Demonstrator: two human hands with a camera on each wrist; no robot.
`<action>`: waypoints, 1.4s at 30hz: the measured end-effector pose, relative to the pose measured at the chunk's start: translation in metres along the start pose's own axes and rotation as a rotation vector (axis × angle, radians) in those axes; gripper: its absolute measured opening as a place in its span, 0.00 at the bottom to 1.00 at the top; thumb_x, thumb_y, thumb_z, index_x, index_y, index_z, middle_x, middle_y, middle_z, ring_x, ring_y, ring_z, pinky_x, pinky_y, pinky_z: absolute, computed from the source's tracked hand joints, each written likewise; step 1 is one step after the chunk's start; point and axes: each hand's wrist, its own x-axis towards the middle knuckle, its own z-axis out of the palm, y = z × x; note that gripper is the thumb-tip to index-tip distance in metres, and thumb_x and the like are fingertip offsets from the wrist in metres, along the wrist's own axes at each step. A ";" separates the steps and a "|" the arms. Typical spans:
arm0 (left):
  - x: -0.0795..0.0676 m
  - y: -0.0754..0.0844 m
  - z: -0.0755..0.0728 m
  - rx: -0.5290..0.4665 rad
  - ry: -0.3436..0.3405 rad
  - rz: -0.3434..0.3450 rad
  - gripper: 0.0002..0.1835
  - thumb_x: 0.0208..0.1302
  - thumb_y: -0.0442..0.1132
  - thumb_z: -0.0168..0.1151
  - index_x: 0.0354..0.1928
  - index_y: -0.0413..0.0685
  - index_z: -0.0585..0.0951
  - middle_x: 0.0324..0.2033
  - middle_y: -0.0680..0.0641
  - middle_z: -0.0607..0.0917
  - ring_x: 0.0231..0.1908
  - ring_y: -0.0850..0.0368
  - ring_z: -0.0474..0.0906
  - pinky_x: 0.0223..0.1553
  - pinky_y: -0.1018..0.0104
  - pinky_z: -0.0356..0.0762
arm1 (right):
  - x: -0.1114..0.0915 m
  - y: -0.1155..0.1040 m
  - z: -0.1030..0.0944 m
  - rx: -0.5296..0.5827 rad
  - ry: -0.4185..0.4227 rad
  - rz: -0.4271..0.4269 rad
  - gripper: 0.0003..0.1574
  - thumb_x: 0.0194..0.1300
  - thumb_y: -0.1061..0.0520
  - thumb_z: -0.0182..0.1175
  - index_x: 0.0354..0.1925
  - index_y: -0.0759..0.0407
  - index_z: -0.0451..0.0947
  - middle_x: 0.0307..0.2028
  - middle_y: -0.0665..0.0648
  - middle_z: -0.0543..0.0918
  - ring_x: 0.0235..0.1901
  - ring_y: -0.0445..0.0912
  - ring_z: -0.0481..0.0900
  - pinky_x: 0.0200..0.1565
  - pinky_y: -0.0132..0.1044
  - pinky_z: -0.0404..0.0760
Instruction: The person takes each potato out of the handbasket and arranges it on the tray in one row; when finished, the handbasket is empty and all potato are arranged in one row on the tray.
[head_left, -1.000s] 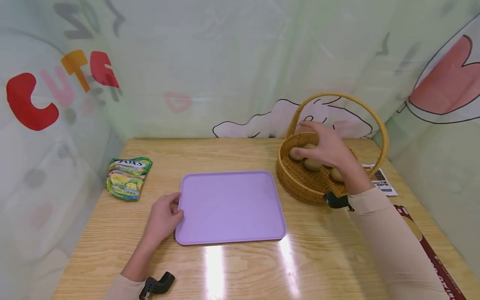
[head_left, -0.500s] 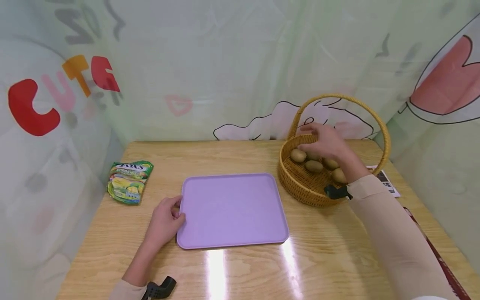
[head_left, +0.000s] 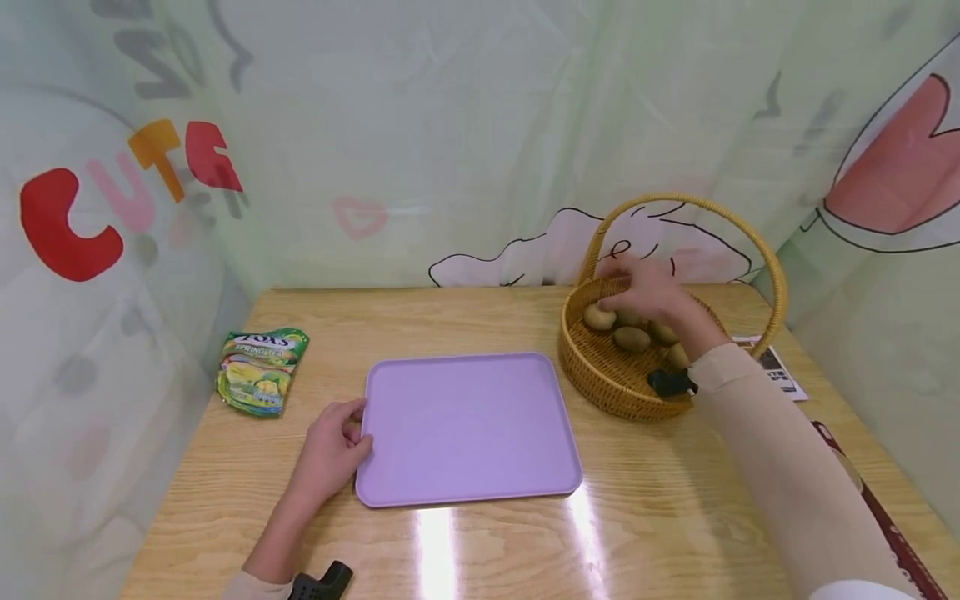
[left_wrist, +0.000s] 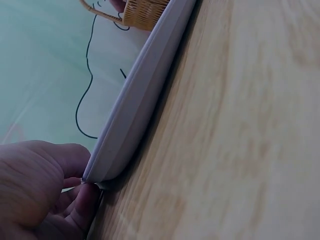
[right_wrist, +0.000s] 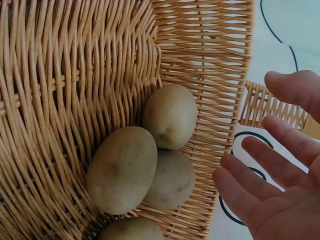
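Observation:
My left hand (head_left: 330,450) pinches the left rim of a flat lilac tray (head_left: 472,429) lying on the wooden table. In the left wrist view, the thumb and fingers meet at the corner of the tray (left_wrist: 132,110). At the right, my right hand (head_left: 652,292) hovers over a round wicker basket (head_left: 600,375) with a tall arched handle. Several brown kiwis (right_wrist: 122,170) lie inside it, one kiwi (head_left: 632,339) near the middle. The right wrist view shows my spread fingers (right_wrist: 245,175) beside the basket wall, apart from the kiwis and holding nothing.
A green and yellow candy bag (head_left: 262,371) lies at the table's left. Behind the basket's right side is a printed sheet (head_left: 780,375). A dark red strip (head_left: 885,525) runs along the right edge, partly behind my sleeve. A printed curtain (head_left: 480,142) hangs behind the table.
The head view has tilted up slightly. My right hand has shifted a little toward the back of the basket, uncovering more of the kiwis. My left hand stays at the tray's rim.

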 end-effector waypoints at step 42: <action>0.001 0.001 -0.002 -0.005 -0.028 -0.033 0.28 0.52 0.28 0.69 0.58 0.32 0.77 0.39 0.44 0.78 0.28 0.59 0.73 0.27 0.70 0.74 | 0.020 0.004 0.028 -0.228 -0.217 0.002 0.24 0.50 0.56 0.73 0.45 0.62 0.80 0.40 0.59 0.80 0.40 0.54 0.73 0.45 0.51 0.72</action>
